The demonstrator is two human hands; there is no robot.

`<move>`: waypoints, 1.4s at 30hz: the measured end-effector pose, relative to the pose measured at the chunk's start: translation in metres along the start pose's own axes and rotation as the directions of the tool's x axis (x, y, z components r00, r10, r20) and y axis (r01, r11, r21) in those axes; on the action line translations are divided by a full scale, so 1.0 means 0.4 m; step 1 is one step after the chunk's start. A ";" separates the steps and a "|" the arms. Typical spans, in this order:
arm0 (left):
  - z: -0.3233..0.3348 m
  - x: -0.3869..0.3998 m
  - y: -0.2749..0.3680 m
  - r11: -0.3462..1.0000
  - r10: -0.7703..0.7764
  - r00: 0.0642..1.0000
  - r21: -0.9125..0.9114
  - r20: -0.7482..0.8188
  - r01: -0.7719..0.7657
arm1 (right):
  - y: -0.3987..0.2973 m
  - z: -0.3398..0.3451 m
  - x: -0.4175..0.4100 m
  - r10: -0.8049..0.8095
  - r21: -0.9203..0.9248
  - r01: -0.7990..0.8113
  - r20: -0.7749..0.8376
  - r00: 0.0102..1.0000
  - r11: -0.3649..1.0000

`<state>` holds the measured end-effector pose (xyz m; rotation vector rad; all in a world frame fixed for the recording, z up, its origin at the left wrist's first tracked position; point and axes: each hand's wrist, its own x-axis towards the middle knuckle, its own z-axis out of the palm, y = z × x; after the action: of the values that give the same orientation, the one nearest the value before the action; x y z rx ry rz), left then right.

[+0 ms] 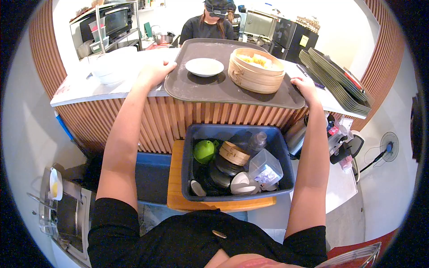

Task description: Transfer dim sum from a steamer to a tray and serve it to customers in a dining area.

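A dark brown serving tray (201, 88) rests on the white counter, its near edge reaching past the counter's front. My left hand (156, 72) grips the tray's left rim, thumb on top. At the right rim, my right hand (305, 87) holds the other side. On the tray stand a small white plate (204, 67), which looks bare, and a round bamboo steamer (256, 75) without a lid. Yellowish and pale food (256, 61), perhaps dumplings, shows inside the steamer.
White bowls (112, 68) stand left on the counter (77, 88); stacked trays (335, 80) lean at its right end. Below, a blue tub (288, 160) of used dishes sits on a wooden stand (176, 174). Beyond the counter is a person (207, 28) in black, with another behind.
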<state>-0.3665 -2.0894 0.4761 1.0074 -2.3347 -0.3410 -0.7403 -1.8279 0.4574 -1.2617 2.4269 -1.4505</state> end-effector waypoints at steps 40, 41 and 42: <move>-0.005 -0.007 0.009 0.999 0.034 0.999 -0.005 -0.013 -0.034 | -0.011 0.001 -0.008 -0.048 0.008 0.048 -0.013 0.999 0.999; -0.005 -0.007 0.008 0.999 0.033 0.999 -0.005 -0.013 -0.033 | -0.012 0.001 -0.008 -0.045 -0.007 0.045 -0.012 0.999 0.999; -0.005 -0.007 0.009 0.999 0.035 0.999 0.002 -0.017 -0.035 | -0.013 0.000 -0.008 -0.043 -0.023 0.043 -0.011 0.999 0.999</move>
<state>-0.3658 -2.0851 0.4782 0.9657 -2.3346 -0.3157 -0.7349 -1.8268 0.4603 -1.3221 2.4454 -1.4489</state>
